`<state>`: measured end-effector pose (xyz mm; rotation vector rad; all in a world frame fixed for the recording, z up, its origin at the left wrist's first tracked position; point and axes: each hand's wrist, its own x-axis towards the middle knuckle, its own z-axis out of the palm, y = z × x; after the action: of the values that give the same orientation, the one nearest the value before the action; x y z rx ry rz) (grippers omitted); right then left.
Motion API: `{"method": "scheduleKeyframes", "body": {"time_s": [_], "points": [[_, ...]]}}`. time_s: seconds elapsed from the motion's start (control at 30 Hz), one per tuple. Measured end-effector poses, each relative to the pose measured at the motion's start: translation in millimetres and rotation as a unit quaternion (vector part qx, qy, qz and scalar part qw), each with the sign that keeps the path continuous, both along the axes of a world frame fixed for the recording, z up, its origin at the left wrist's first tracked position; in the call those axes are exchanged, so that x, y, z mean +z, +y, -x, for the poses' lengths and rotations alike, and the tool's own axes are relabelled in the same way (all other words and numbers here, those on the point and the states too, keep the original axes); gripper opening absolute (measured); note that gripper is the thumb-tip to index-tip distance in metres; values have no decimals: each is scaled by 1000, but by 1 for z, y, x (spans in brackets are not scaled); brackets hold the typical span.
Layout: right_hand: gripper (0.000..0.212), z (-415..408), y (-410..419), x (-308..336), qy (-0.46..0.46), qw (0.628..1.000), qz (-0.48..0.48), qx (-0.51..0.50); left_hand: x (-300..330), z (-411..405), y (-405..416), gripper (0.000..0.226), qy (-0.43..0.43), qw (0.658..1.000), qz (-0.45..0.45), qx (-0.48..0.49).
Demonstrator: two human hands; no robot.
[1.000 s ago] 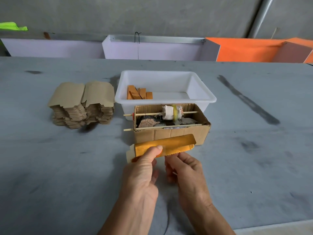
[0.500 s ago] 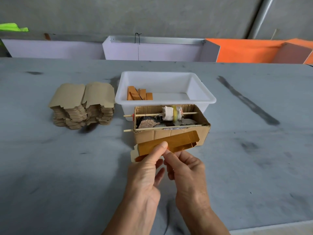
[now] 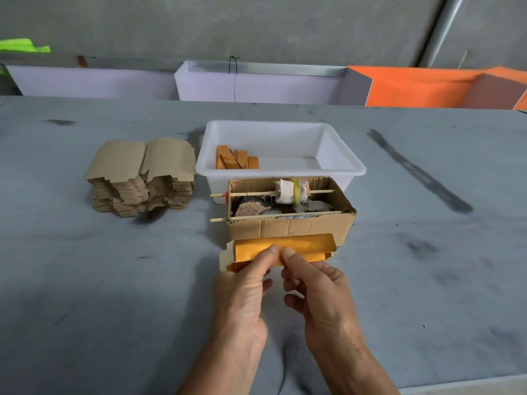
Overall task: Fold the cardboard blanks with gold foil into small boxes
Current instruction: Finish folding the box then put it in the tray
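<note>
left hand point(image 3: 242, 292) and right hand point(image 3: 316, 283) both pinch the long gold-foil cardboard blank point(image 3: 302, 245), thumbs side by side mid-panel, likely to crease it | blank held above grey table point(image 3: 114, 295), just before the brown corrugated box point(image 3: 291, 228) | stack of tan flat blanks point(image 3: 142, 175) waits left, white plastic tub point(image 3: 336, 149) behind for finished boxes

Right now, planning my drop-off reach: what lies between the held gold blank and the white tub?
Head view: the open cardboard box, with two sticks across its top.

Both forearms reach forward; the left hand point(image 3: 242, 292) and right hand point(image 3: 316, 286) sit side by side, thumbs nearly touching, fingers curled in a pinch.
</note>
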<state>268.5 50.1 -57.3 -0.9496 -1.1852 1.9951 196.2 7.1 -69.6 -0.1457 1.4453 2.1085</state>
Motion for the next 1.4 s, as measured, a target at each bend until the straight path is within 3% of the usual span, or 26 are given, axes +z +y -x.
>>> {"method": "scheduleKeyframes", "body": {"time_s": [0.4, 0.63, 0.77, 0.97, 1.13, 1.17, 1.3, 1.4], "points": [[38, -3, 10, -7, 5, 998, 33, -48, -1, 4, -9, 17, 32, 999, 6, -10], [29, -14, 19, -6, 1, 999, 42, -28, 5, 7, -12, 7, -9, 997, -18, -74], [16, -24, 27, -7, 48, 997, 45, -35, 9, 10, -15, 15, 17, 995, -5, -101], [14, -26, 28, -15, 47, 996, 54, -57, 13, 10, -17, 38, 3, 993, -3, -122], [10, -24, 29, -15, 47, 998, 39, -23, 11, 10, -20, 1, 42, 995, 5, -88], [8, -24, 29, -15, 51, 998, 29, -12, 11, 11, -20, 5, 43, 996, 5, -79], [69, -25, 36, -16, 90, 995, -46, 15, 17, 16, -21, 11, 52, 996, -6, -73], [63, -25, 36, -12, 129, 988, -61, 51, 18, 14, -22, 18, 58, 994, -11, -91]]}}
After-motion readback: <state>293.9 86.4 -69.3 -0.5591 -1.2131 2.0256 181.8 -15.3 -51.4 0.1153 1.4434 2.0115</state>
